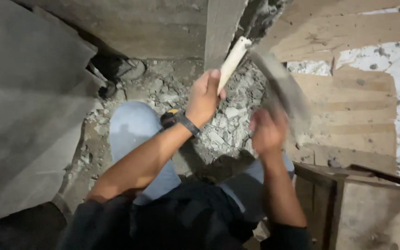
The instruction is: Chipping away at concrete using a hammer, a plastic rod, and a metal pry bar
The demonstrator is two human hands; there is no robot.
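L hand point(203, 98) grip round pale chisel point(233, 58), R hand point(267, 131) swinging blurred hammer point(281, 88)

I saw a pale, cream-coloured chisel point(232, 61), long and slim, gripped low on its shaft and tilted up toward the far right into a broken gap in the wall. Just right of it, a grey hammer point(281, 90) was blurred, slanting from far-left to near-right.

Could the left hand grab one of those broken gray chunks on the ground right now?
Probably not right now. The left hand is wrapped around a pale chisel, so its fingers are busy. The rubble lies just below with nothing covering it, so it could likely reach after letting go.
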